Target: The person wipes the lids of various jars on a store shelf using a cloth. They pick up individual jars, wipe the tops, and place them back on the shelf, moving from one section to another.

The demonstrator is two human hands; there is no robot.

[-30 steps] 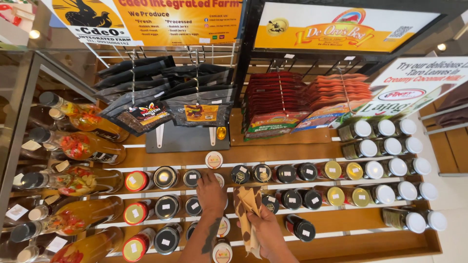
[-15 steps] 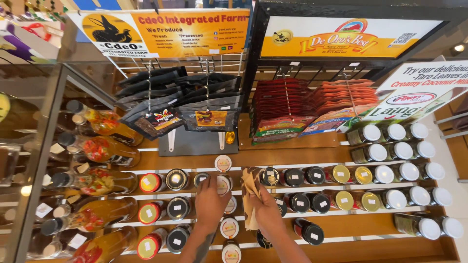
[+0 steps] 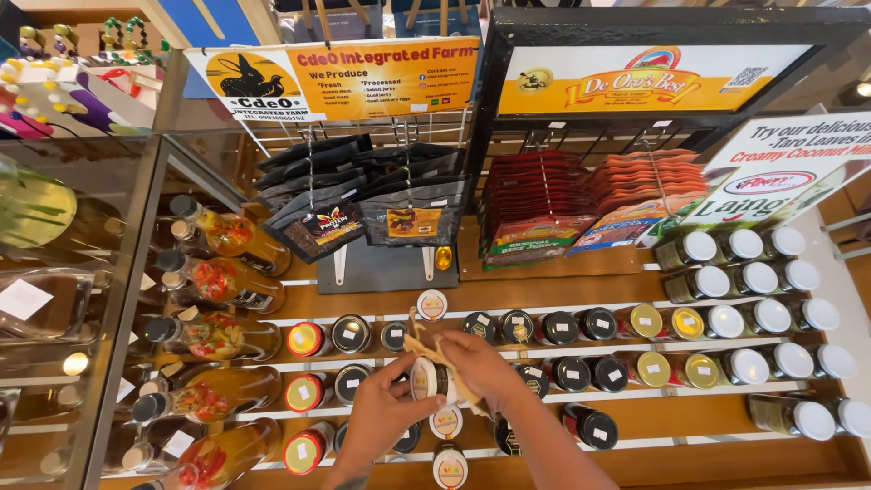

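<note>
I hold a small jar (image 3: 426, 379) with a white lid over the wooden shelf (image 3: 689, 426). My left hand (image 3: 386, 419) fingers wrap it; my right hand (image 3: 485, 370) pinches a tan cloth (image 3: 434, 349) against it. It looks like glass: hard, smooth, breakable. Best gripped round its sides.

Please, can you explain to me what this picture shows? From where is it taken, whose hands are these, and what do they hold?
The picture comes from a camera worn on a person's head, looking down at a wooden display shelf in a shop. The two bare hands belong to that person. The left hand and the right hand together hold a small jar with a pale lid; the right hand also grips a brown cloth. Around them stand rows of dark-lidded jars and white-lidded jars. Bottles stand at the left, and hanging pouches are behind.
</note>
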